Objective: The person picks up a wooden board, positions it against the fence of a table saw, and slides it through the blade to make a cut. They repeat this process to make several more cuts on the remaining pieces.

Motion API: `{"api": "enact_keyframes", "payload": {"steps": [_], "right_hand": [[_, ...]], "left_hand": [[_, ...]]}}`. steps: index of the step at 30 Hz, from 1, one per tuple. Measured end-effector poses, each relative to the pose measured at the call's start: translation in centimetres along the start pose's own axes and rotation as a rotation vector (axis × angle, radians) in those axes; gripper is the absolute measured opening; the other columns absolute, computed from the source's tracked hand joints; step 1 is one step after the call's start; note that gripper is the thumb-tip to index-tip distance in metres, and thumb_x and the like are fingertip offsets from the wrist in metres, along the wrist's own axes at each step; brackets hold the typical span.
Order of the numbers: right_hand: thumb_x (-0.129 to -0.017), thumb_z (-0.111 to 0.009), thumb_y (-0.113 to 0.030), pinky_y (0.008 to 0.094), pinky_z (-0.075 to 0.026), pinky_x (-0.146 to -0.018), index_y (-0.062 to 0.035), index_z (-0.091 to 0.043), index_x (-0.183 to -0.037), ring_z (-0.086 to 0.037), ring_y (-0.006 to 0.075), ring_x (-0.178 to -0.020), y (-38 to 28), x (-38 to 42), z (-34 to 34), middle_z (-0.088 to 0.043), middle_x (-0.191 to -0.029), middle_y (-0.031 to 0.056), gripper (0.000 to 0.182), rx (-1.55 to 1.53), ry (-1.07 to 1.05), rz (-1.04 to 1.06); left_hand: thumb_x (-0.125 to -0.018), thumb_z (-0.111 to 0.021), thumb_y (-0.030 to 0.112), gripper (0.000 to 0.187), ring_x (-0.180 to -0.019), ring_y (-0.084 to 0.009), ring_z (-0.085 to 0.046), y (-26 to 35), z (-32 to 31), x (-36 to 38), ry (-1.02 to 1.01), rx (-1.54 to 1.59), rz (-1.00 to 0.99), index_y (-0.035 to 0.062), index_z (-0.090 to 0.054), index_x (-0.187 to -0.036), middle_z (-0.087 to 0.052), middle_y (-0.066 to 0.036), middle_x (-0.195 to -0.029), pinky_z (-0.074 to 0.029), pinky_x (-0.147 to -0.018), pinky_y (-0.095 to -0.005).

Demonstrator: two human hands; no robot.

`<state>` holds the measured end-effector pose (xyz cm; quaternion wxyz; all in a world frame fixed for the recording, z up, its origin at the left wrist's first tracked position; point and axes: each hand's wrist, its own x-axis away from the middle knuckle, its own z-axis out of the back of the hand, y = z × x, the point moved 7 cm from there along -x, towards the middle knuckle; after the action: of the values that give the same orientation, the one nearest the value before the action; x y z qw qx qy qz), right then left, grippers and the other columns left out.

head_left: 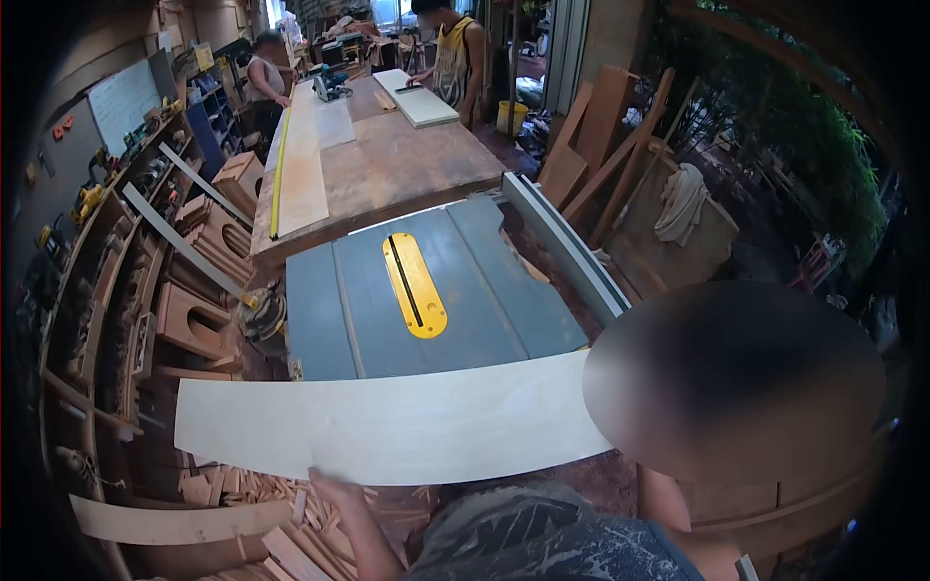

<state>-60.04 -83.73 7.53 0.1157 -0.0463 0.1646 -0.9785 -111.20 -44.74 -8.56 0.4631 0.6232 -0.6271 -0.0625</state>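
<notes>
A long pale board [387,421] lay crosswise at 6 o'clock of the table saw [320,315] — whether it touched the saw's near edge I could not tell. The left hand [335,490], at the board's 7 o'clock edge, was partly closed on it, fingers hidden beneath; a blurred patch covered the right hand and the board's 3 o'clock end, so I could not tell that grip. A yellow insert [431,281] sat in the saw, the brown tabletop [412,160] beyond at 12 o'clock — a circular saw [332,85] on it. Wood offcuts [260,484] were heaped at 7 o'clock.
</notes>
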Motion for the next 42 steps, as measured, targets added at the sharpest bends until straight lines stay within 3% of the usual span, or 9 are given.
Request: {"api": "enact_keyframes", "payload": {"steps": [3, 18, 21, 26, 30, 31, 36, 40, 42], "right_hand": [[-0.079, -0.080, -0.050, 0.0516, -0.046, -0.106, -0.0028, -0.059, -0.137, -0.054, 0.0444, -0.126, 0.2, 0.9, 0.9, -0.059, -0.131, 0.0275, 0.077, 0.004, -0.001, 0.020], [-0.076, -0.082, -0.055, 0.0508, -0.045, -0.104, -0.0008, -0.059, -0.134, -0.055, 0.0430, -0.122, -1.5, 2.7, -0.2, -0.058, -0.130, 0.0268, 0.083, 0.000, -0.027, 0.122], [-0.073, -0.083, -0.057, 0.0509, -0.046, -0.105, 0.0018, -0.060, -0.131, -0.056, 0.0434, -0.119, -0.7, 1.0, 0.7, -0.061, -0.126, 0.0253, 0.086, 0.024, 0.241, 0.006], [-0.078, -0.079, -0.062, 0.0459, -0.049, -0.106, 0.0049, -0.077, -0.109, -0.058, 0.0429, -0.132, 4.9, -3.7, -5.8, -0.071, -0.118, 0.0299, 0.074, -0.250, -0.319, -0.130], [-0.078, -0.078, -0.062, 0.0493, -0.046, -0.108, 0.0019, -0.078, -0.107, -0.060, 0.0438, -0.125, 4.2, -2.8, -7.5, -0.074, -0.101, 0.0251, 0.070, -0.109, -0.074, 0.001], [-0.078, -0.077, -0.063, 0.0508, -0.044, -0.109, 0.0013, -0.078, -0.109, -0.059, 0.0437, -0.124, 3.3, -3.0, -7.7, -0.074, -0.103, 0.0250, 0.071, 0.112, -0.018, 0.081], [-0.078, -0.077, -0.062, 0.0539, -0.044, -0.104, 0.0057, -0.076, -0.103, -0.058, 0.0451, -0.120, 2.6, -1.2, -5.3, -0.068, -0.117, 0.0323, 0.072, 0.043, 0.161, -0.024], [-0.080, -0.076, -0.062, 0.0514, -0.041, -0.112, 0.0062, -0.071, -0.119, -0.052, 0.0437, -0.134, 2.1, -1.6, -4.5, -0.049, -0.150, 0.0328, 0.078, -0.001, -0.242, -0.063], [-0.082, -0.077, -0.059, 0.0511, -0.042, -0.111, 0.0062, -0.068, -0.122, -0.056, 0.0432, -0.129, 3.0, -0.5, -4.8, -0.057, -0.142, 0.0299, 0.077, -0.100, 0.008, -0.097]], "left_hand": [[-0.106, -0.037, 0.040, 0.061, -0.138, -0.0345, -0.051, -0.3, -1.5, 1.2, -0.110, 0.083, 0.028, -0.0001, -0.046, -0.151, -0.051, -0.018, -0.152, -0.041, -0.118, -0.0470], [-0.102, -0.046, 0.039, 0.063, -0.130, -0.0366, -0.055, -0.9, -1.4, 1.4, -0.053, -0.042, -0.057, -0.0070, -0.047, -0.145, -0.051, -0.022, -0.148, -0.044, -0.113, -0.0462], [-0.100, -0.050, 0.035, 0.061, -0.126, -0.0373, -0.057, -1.4, 0.8, -0.1, 0.125, -0.233, -0.175, -0.0089, -0.047, -0.143, -0.053, -0.024, -0.144, -0.047, -0.110, -0.0478], [-0.100, -0.052, 0.033, 0.061, -0.124, -0.0381, -0.058, -0.8, -0.3, 1.1, 0.090, -0.215, -0.117, -0.0097, -0.046, -0.143, -0.054, -0.025, -0.142, -0.049, -0.107, -0.0503], [-0.101, -0.049, 0.035, 0.062, -0.127, -0.0384, -0.057, -1.5, 1.5, -1.3, 0.013, -0.065, -0.027, -0.0085, -0.045, -0.145, -0.055, -0.022, -0.144, -0.049, -0.109, -0.0506], [-0.101, -0.047, 0.037, 0.061, -0.128, -0.0380, -0.057, -1.8, 1.2, -1.1, -0.028, -0.043, 0.030, -0.0069, -0.047, -0.144, -0.056, -0.020, -0.144, -0.048, -0.109, -0.0507], [-0.102, -0.042, 0.042, 0.059, -0.132, -0.0361, -0.055, -0.8, 0.2, -1.1, -0.055, -0.039, 0.122, -0.0021, -0.055, -0.140, -0.058, -0.020, -0.143, -0.047, -0.111, -0.0501], [-0.102, -0.042, 0.044, 0.063, -0.135, -0.0366, -0.053, -0.8, 1.9, -3.2, 0.001, -0.124, 0.095, -0.0003, -0.050, -0.146, -0.054, -0.019, -0.149, -0.044, -0.114, -0.0506], [-0.102, -0.042, 0.046, 0.066, -0.138, -0.0370, -0.050, -1.0, 2.3, -3.5, 0.055, -0.191, 0.076, 0.0016, -0.046, -0.150, -0.051, -0.018, -0.153, -0.042, -0.116, -0.0513]]}}
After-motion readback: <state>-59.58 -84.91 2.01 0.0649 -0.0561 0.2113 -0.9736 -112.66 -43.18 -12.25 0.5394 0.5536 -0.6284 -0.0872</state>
